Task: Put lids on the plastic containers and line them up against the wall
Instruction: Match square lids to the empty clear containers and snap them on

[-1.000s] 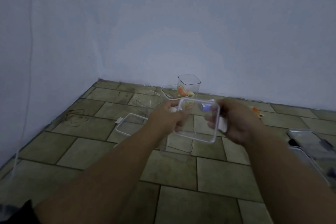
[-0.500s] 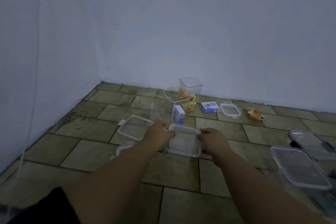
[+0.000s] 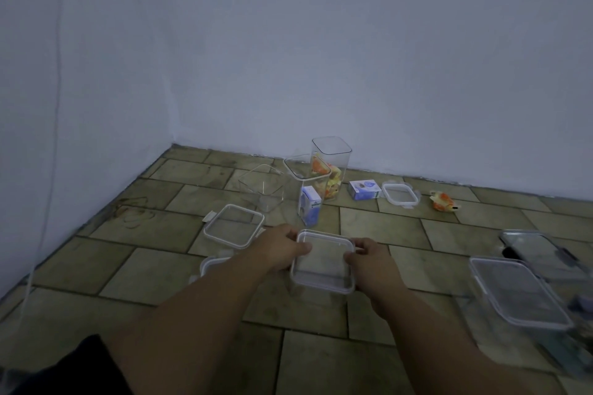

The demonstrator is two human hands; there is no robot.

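Loose lids (image 3: 233, 226), open containers (image 3: 330, 167) crowd the held lid (image 3: 323, 262).

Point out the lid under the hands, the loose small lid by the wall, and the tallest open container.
Held lid (image 3: 323, 261), head view, centre panel.
Small lid (image 3: 400, 193), head view, centre.
Tallest container (image 3: 333, 155), head view, front wall.

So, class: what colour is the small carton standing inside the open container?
White and blue carton, inside the open container; the head view shows it.

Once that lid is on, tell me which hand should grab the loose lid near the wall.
Right. The loose lid lies ahead to the right, nearer the right hand; the left hand would cross over.
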